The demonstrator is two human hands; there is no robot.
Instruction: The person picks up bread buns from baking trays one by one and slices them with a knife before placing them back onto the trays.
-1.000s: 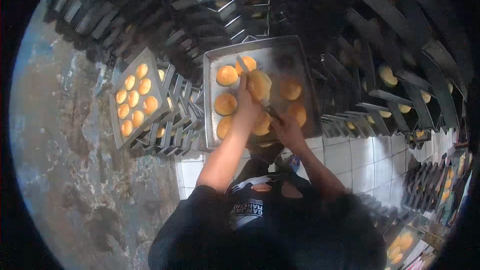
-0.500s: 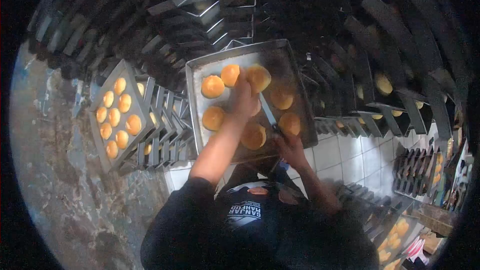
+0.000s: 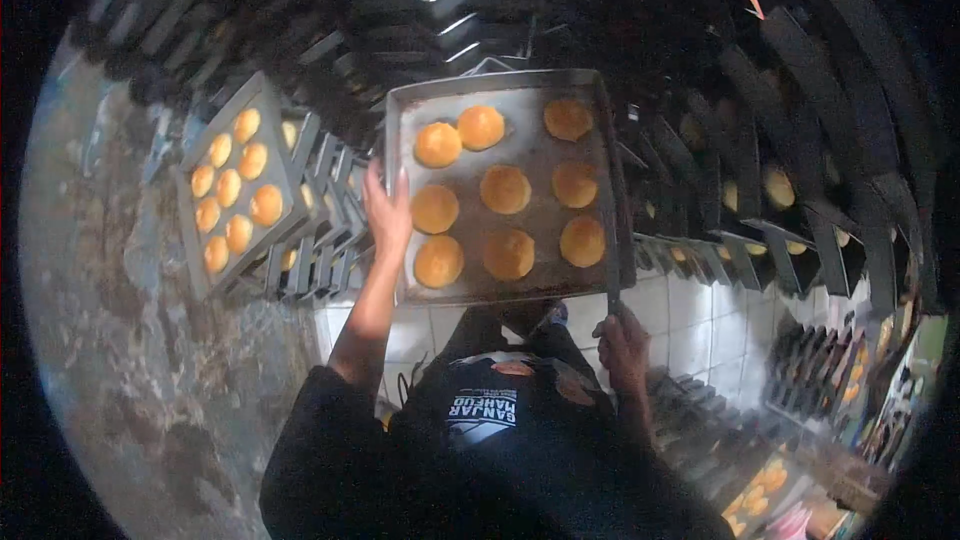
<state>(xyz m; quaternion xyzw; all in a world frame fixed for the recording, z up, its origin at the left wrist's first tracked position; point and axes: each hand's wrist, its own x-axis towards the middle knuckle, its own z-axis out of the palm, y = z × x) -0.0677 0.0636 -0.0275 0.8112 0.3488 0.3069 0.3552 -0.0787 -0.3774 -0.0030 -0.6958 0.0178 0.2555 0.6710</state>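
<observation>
Centrally, 9 round buns (image 3: 505, 189) are set in a metal tray (image 3: 526, 140), its L rim pinched in the grip of the L hand (image 3: 386, 222); a knife (image 3: 612, 265) is clasped by its handle in the R hand (image 3: 624, 344), blade alongside tray's R edge. Another tray (image 3: 274, 135) w/ buns is seen, L.

left hand (image 3: 388, 212) on bun tray (image 3: 530, 148)

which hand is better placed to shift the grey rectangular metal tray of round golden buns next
Probably the left hand: it's at the left rim of the tray and holds no tool. The right hand grips a long, narrow, dark-handled tool.
</observation>
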